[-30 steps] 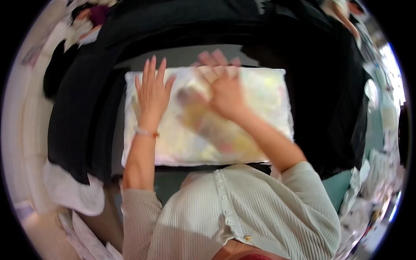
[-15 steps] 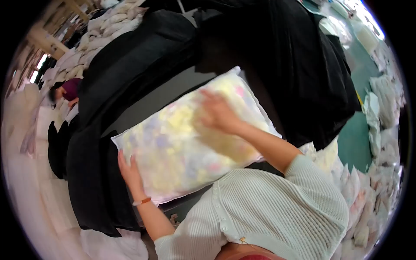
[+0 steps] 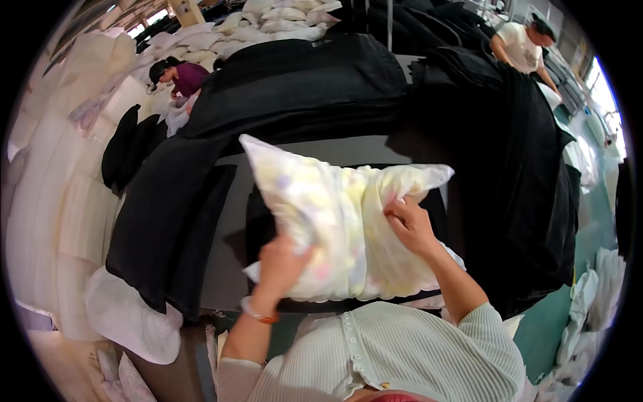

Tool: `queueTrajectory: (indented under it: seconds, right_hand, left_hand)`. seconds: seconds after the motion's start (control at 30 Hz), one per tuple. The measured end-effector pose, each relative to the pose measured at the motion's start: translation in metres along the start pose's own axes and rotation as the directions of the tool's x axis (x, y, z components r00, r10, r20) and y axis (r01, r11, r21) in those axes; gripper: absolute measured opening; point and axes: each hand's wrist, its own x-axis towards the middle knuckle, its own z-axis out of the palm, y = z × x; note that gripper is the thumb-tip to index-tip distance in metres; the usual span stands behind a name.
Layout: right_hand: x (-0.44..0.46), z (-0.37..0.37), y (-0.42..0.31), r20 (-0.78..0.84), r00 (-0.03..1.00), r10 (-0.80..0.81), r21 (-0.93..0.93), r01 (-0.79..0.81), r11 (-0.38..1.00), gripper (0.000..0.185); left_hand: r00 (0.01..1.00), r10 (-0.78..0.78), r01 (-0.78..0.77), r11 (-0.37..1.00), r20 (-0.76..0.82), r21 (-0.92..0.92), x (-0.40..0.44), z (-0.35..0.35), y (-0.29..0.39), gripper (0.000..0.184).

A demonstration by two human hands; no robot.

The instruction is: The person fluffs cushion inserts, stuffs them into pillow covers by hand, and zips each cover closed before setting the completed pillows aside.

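A white pillow [image 3: 348, 231] with pale yellow, pink and lilac patches showing through its cover is squeezed into folds down its middle. Its far corners stick up to left and right. My left hand [image 3: 284, 264], slightly blurred, grips the pillow's left side near the close corner. On the other side, my right hand [image 3: 410, 224] has its fingers curled into the cover and pinches the fabric. Beneath the pillow lies black cloth [image 3: 260, 218] on a grey table [image 3: 224, 258].
Folded black fabric [image 3: 301, 84] is heaped along the table's far side, with more black cloth [image 3: 161, 221] at left and a tall black stack [image 3: 516, 181] at right. One person [image 3: 184, 77] works at far left, another [image 3: 522, 50] at far right. White pillows [image 3: 284, 20] are piled behind.
The pillow lay flat and angled; now it is bunched between my hands and turned squarer to me. My right hand has gone from sweeping over its top to gripping it. The view has tilted up.
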Motion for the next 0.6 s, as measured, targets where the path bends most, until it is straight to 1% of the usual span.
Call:
queueTrajectory:
  seconds: [0.03,0.07,0.1,0.17,0.2,0.23,0.3,0.33,0.4,0.43,0.47,0.5,0.53,0.57,0.6]
  right_hand:
    - [-0.002,0.006,-0.012,0.025,0.996,0.084,-0.011,-0.083,0.996,0.027]
    - [-0.003,0.011,-0.024,0.049,0.984,0.17,-0.027,-0.169,0.985,0.031]
    - [-0.003,0.016,-0.039,0.051,0.985,0.164,-0.032,-0.163,0.986,0.031]
    - [-0.001,0.026,-0.068,0.096,0.969,0.229,-0.106,-0.219,0.97,0.051]
    - [0.001,0.033,-0.075,0.121,0.957,0.262,-0.185,-0.238,0.954,0.066]
    - [0.0,0.04,-0.085,0.129,0.953,0.275,-0.194,-0.248,0.949,0.066]
    - [0.006,0.049,-0.109,0.012,0.965,0.261,-0.295,-0.247,0.923,0.076]
    - [0.01,0.052,-0.121,0.063,0.932,0.357,-0.369,-0.311,0.876,0.083]
    - [0.007,0.066,-0.115,-0.079,0.93,0.358,-0.345,-0.362,0.866,0.066]
    - [0.008,0.071,-0.118,-0.151,0.92,0.363,-0.322,-0.393,0.861,0.06]
    - [0.004,0.078,-0.113,-0.267,0.895,0.358,-0.338,-0.435,0.834,0.047]
    - [0.0,0.079,-0.099,-0.314,0.881,0.353,-0.341,-0.451,0.825,0.037]
    - [-0.012,0.082,-0.076,-0.331,0.864,0.379,-0.092,-0.429,0.899,0.032]
    - [-0.025,0.078,-0.057,-0.353,0.842,0.408,0.171,-0.371,0.913,0.028]
    - [-0.038,0.065,-0.056,-0.375,0.839,0.393,0.255,-0.314,0.915,0.026]
  left_hand:
    - [0.999,-0.008,0.002,0.991,0.051,0.13,0.001,0.009,0.013,0.044]
    - [0.995,0.091,-0.097,0.984,0.043,0.151,0.001,0.02,0.017,0.043]
    - [0.982,0.186,-0.191,0.967,0.042,0.171,0.001,0.031,0.016,0.042]
    - [0.911,0.411,-0.406,0.909,-0.04,0.094,-0.001,0.045,0.012,0.038]
    - [0.899,0.438,-0.438,0.899,-0.005,0.008,-0.004,0.047,0.009,0.034]
    - [0.901,0.433,-0.433,0.901,-0.001,-0.009,-0.012,0.048,0.006,0.034]
    - [0.858,0.5,-0.5,0.865,0.121,-0.029,-0.018,0.049,-0.003,0.031]
    - [0.863,0.492,-0.492,0.87,0.117,-0.037,-0.019,0.049,-0.007,0.031]
    - [0.834,0.545,-0.536,0.838,0.092,-0.104,-0.024,0.05,-0.013,0.041]
    - [0.838,0.536,-0.522,0.843,0.101,-0.132,-0.027,0.039,-0.013,0.041]
    - [0.855,0.498,-0.476,0.864,0.142,-0.162,-0.025,0.032,-0.007,0.051]
    - [0.87,0.455,-0.42,0.885,0.188,-0.2,-0.026,0.027,-0.002,0.062]
    - [0.839,0.515,-0.46,0.843,0.174,-0.277,-0.028,0.027,-0.004,0.067]
    - [0.804,0.576,-0.504,0.793,0.15,-0.342,-0.031,0.026,-0.006,0.073]
    - [0.79,0.583,-0.492,0.788,0.19,-0.37,-0.034,0.013,-0.004,0.059]
